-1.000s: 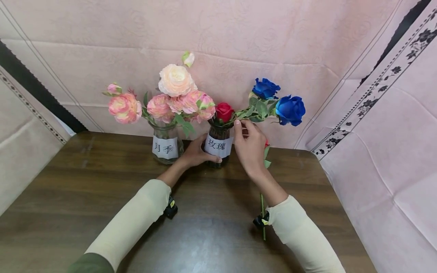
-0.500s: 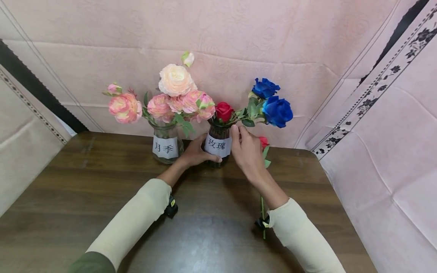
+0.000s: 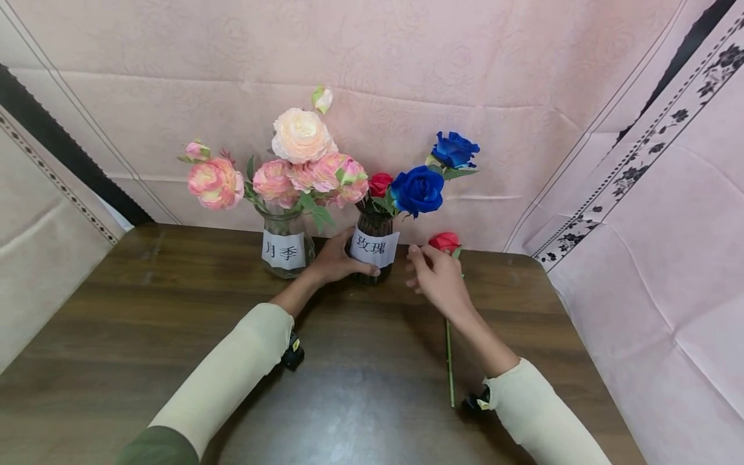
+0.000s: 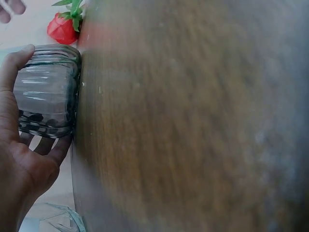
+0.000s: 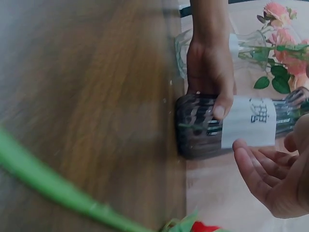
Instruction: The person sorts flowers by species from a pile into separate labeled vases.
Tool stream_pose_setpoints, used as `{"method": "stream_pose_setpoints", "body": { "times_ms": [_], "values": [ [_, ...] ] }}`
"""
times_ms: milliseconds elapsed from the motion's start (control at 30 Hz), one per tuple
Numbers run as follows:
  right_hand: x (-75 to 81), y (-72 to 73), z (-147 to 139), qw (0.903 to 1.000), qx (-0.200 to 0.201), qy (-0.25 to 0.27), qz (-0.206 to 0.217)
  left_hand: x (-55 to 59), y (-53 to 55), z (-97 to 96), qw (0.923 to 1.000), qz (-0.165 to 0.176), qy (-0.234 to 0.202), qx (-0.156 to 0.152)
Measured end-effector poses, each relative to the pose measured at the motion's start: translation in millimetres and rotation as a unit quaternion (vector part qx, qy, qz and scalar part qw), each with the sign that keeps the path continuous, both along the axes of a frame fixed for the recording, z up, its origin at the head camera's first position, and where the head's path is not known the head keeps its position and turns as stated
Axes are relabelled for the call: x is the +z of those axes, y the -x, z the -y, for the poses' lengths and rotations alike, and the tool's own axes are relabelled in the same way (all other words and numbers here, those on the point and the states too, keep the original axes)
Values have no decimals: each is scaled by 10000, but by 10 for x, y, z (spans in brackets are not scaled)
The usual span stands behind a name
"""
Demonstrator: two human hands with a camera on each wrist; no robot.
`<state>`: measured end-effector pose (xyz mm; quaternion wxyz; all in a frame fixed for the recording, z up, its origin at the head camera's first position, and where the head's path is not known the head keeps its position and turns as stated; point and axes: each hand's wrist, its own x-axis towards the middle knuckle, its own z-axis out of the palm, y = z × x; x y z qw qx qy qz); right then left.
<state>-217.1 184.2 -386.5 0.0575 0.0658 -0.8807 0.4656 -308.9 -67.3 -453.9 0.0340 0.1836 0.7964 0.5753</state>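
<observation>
My left hand (image 3: 336,258) grips the lower part of a dark glass vase (image 3: 367,278) with a white paper label, thumb across the front and fingers behind. A red rose (image 3: 380,184) and blue roses (image 3: 417,190) stand in this vase, leaning right. Just right of the vase my right hand (image 3: 438,278) hovers, holding nothing, its fingers loosely bent; in the right wrist view its fingers (image 5: 256,169) are near the label without clear contact. Behind that hand a single red rose (image 3: 445,242) lies on the table, its green stem (image 3: 449,368) running toward the front and partly hidden by the hand.
A clear glass vase (image 3: 283,223) with a white label stands left of the dark vase, filled with pink and cream flowers (image 3: 302,135). Pinkish cloth (image 3: 465,77) hangs behind the brown wooden table (image 3: 325,400) and along its sides.
The nearer blue rose has swung left and now sits close beside the red one. My right hand has let go at the vase mouth and moved down and right. My left hand stays put.
</observation>
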Motion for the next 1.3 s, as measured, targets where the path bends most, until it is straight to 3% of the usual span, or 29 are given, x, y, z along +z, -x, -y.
{"method": "stream_pose_setpoints", "body": {
  "times_ms": [333,567,800,967,1300],
  "values": [
    [-132,-47,-339,9924,103,632,1047,-7,1,-4,10000,0,-86,-11],
    [-156,-98,-573,9764,201,1308,1708,-11,15,-18,10000,-37,-78,-51],
    [-224,-145,-806,9610,226,1641,2213,-12,20,-11,9999,-39,-107,-56],
    [-293,-206,-918,9555,182,1691,2412,-20,19,0,10000,-34,-63,-49],
    [-396,-340,-1094,9470,348,1299,2916,4,16,-5,10000,-46,5,-68]
  ]
}}
